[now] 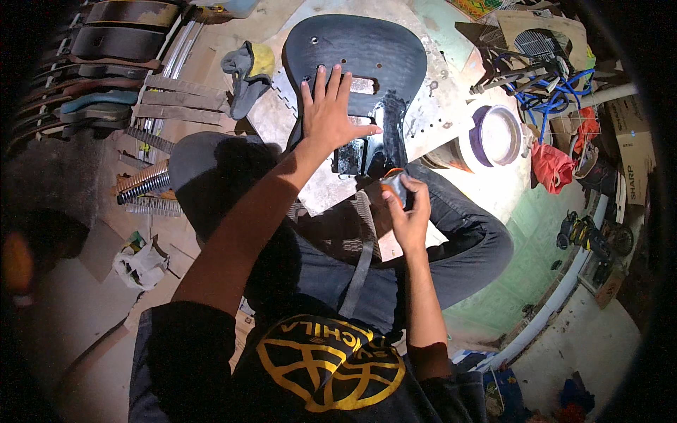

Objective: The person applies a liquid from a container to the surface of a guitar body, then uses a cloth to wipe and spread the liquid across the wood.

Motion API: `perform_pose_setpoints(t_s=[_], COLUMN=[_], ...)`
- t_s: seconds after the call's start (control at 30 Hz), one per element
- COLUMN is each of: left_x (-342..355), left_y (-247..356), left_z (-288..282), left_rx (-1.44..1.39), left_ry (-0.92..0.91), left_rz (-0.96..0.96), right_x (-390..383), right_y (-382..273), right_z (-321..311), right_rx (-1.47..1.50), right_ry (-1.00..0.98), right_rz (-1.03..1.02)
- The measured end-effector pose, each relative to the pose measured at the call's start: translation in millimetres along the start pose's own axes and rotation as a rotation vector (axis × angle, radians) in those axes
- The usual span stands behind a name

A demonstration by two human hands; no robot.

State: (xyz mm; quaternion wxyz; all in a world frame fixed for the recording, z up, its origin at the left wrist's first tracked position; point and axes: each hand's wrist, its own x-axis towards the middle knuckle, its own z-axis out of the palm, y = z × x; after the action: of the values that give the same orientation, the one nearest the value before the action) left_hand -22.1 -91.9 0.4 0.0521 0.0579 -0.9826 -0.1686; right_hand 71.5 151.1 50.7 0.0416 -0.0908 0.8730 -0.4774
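Observation:
A dark electric guitar body (356,44) lies flat in front of my crossed legs, its rounded end away from me. It has several drilled holes and cut-out cavities. My left hand (328,120) rests palm down on it with the fingers spread, holding nothing. A glossy, wet-looking patch shows on the surface to the right of that hand. My right hand (411,218) grips a small grey-and-orange block (395,187), like a sanding block, between thumb and fingers. The block is close by the body's near right edge; whether it touches cannot be made out.
Right of the guitar body stands a white and purple bucket (494,135). To its left lies a grey and yellow cloth item (248,77). Curved dark pieces fill a rack (99,88) at far left. Blue cables (553,102) and a red bag (552,168) lie at right.

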Motion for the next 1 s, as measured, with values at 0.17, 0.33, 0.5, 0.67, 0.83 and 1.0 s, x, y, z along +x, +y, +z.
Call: perform_pose_setpoints(t_s=[0.17, 0.33, 0.5, 0.67, 0.83, 1.0], left_x=[-18, -45, -54, -30, -29, -44], left_y=[7, 13, 13, -1, -33, 5], left_z=[-10, -19, -41, -45, -23, -24], left_rx=[-0.014, -0.013, 0.200, -0.166, -0.375, -0.285], left_ry=[-0.055, -0.123, -0.418, -0.211, -0.010, -0.016], left_rz=[-0.001, 0.047, 0.247, -0.071, -0.261, -0.366], right_x=[-5, -3, -3, -2, 5, 17], right_y=[18, 28, 29, 23, 18, 41], right_z=[-5, -5, -1, -3, 2, 2], right_rx=[0.128, 0.175, 0.468, 0.744, 0.754, 0.545], right_ry=[0.168, 0.199, 0.188, 0.089, 0.074, 0.132], right_rz=[0.146, 0.137, 0.267, 0.513, 0.622, 0.525])
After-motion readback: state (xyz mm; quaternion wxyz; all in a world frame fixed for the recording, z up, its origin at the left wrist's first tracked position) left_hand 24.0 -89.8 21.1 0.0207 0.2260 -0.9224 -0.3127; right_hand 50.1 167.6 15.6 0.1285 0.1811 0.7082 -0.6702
